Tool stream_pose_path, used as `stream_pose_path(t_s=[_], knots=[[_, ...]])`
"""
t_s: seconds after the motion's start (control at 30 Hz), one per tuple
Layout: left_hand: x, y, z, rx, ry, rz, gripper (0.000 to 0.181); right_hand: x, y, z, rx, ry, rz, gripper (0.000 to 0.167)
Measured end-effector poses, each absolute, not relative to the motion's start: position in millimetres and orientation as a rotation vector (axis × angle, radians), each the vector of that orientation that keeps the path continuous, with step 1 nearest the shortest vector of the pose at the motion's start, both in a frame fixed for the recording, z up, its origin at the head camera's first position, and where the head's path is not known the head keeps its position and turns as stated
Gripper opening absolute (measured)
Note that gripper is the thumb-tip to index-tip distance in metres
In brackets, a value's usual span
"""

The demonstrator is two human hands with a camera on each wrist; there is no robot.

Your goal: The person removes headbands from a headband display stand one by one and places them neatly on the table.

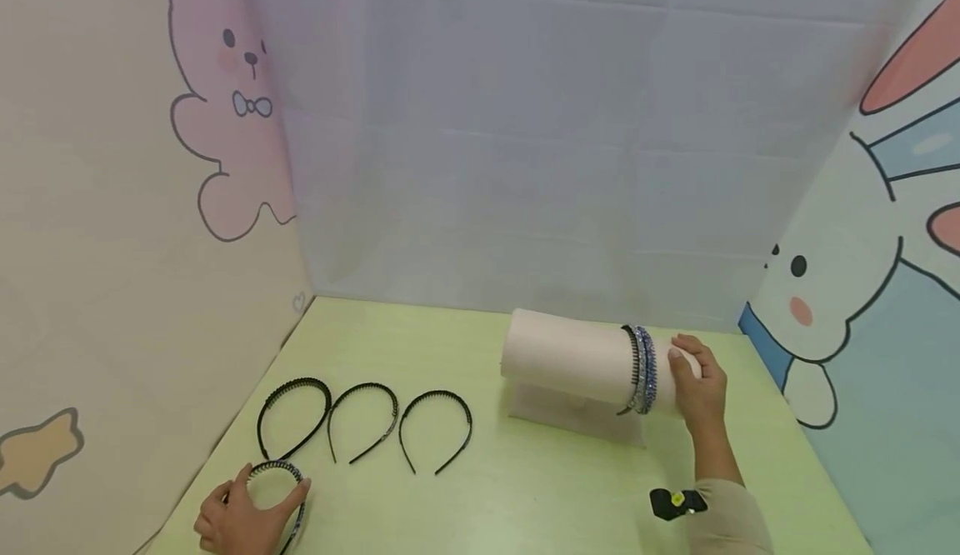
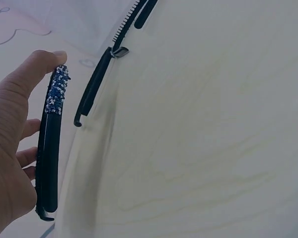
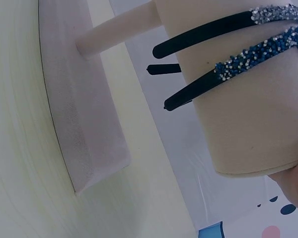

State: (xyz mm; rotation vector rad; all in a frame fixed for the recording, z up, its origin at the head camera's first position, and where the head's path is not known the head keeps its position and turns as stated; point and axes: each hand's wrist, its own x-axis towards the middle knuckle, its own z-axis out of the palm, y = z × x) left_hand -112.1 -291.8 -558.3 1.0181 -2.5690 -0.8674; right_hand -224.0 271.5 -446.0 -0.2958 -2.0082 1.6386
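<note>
My left hand (image 1: pixel 243 515) pinches a black toothed headband (image 2: pixel 52 153) between thumb and fingers at the table's near left; blue and silver glitter covers part of its band. My right hand (image 1: pixel 701 384) grips the right end of a pale, padded cylindrical headband holder (image 1: pixel 566 355). Around the holder, close to that hand, sit three headbands side by side: a dark one (image 1: pixel 628 355), a silver glitter one (image 3: pixel 275 13) and a blue glitter one (image 3: pixel 258 52). Their ends hang below the cylinder in the right wrist view.
Three black headbands lie in a row on the pale green table (image 1: pixel 525 505): left (image 1: pixel 328 405), middle (image 1: pixel 396 413) and right (image 1: pixel 470 422). The holder stands on a post (image 3: pixel 119 29) above a flat base (image 3: pixel 79 124). Cartoon-printed side walls and a plain back sheet (image 1: pixel 480 138) enclose the table.
</note>
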Motion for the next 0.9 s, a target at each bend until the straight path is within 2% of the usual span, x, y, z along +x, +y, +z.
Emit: stream_pose_path(t_s=[0.4, 0.7, 0.9], knots=[[-123, -309, -574, 1.107, -2.676, -0.893, 0.12, -241, 287, -472, -0.318, -1.997, 1.631, 0.027], [-129, -313, -577, 1.124, -2.726, -0.877, 0.13, -241, 286, -472, -0.298, -1.995, 1.617, 0.025], [-135, -315, -579, 1.026, -2.775, -0.905, 0.139, -242, 286, -469, -0.27, -1.976, 1.627, 0.024]])
